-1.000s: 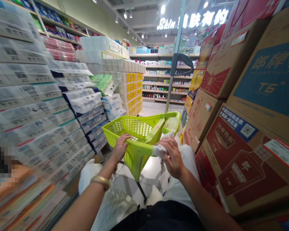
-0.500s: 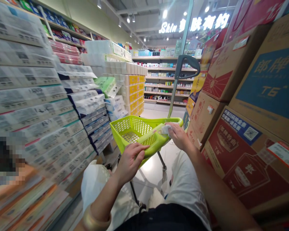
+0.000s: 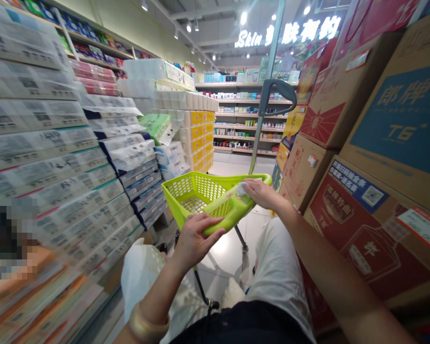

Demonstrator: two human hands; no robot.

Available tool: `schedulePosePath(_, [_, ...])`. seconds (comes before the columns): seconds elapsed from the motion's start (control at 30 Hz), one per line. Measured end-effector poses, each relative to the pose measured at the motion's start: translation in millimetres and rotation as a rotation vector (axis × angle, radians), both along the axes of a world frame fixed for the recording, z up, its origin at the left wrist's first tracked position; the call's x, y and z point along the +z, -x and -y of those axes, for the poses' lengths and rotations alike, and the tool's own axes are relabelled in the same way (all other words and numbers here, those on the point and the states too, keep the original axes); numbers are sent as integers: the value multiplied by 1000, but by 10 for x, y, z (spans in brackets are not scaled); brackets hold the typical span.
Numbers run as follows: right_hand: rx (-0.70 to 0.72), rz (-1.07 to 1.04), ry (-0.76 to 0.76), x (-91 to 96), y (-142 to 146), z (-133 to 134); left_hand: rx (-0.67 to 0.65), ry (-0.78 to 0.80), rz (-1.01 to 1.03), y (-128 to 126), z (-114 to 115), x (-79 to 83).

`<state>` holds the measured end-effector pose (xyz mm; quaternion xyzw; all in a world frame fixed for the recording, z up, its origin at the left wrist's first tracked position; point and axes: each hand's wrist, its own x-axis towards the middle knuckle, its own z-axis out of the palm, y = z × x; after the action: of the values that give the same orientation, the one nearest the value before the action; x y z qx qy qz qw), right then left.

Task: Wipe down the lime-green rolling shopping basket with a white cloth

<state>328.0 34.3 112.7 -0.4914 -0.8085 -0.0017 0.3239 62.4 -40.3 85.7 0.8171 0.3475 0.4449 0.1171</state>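
Observation:
In front of my knees stands a lime-green plastic shopping cart (image 3: 215, 179) on dark metal legs with casters. My left hand (image 3: 197, 239) is closed on the near rim of its basket, thumb below and fingers over the top. A crumpled white wipe (image 3: 241, 189) sits under the fingers of my right hand (image 3: 260, 192). That hand presses the wipe against the cart's top panel, close to the right corner. The perforated basket shows its grid floor on the left; part of the rim is covered by my hands.
Stacked packs of paper tissue (image 3: 53, 138) rise on the left. Cardboard cartons (image 3: 376, 229) are piled close on the right. Beyond the cart stand a tall pole with a grey handle (image 3: 265, 98) and product shelves (image 3: 240, 110). White tiled floor (image 3: 229, 165) lies between.
My right hand has slid slightly left along the cart's panel with the wipe, its fingers lying flatter. My left hand keeps its hold on the rim, its thumb shifted a little.

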Motion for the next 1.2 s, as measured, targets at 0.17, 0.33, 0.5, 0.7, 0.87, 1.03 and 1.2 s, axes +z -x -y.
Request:
schedulePosePath(0.17, [-99,-26,42,-91,-268,-166,-18,2,2,60,-29,-17])
schedulePosePath(0.33, [-143,-80,-65,-253,-126,-34,-25,39,31,268,-80,-2])
schedulePosePath(0.5, [-128,-105,-181,-374,11,207,-27,137,66,561,-148,46])
schedulePosePath(0.7, [-117,-153,-234,-398,-224,331,55,314,105,845,-309,97])
schedulePosePath(0.87, [-156,-243,-288,-469,-112,439,305,51,4,861,-324,253])
schedulePosePath(1.03, [-111,-119,-298,-452,226,693,198,-119,-125,371,-188,477])
schedulePosePath(1.2, [-40,-247,-304,-533,149,658,15,-170,-240,-145,-179,508])
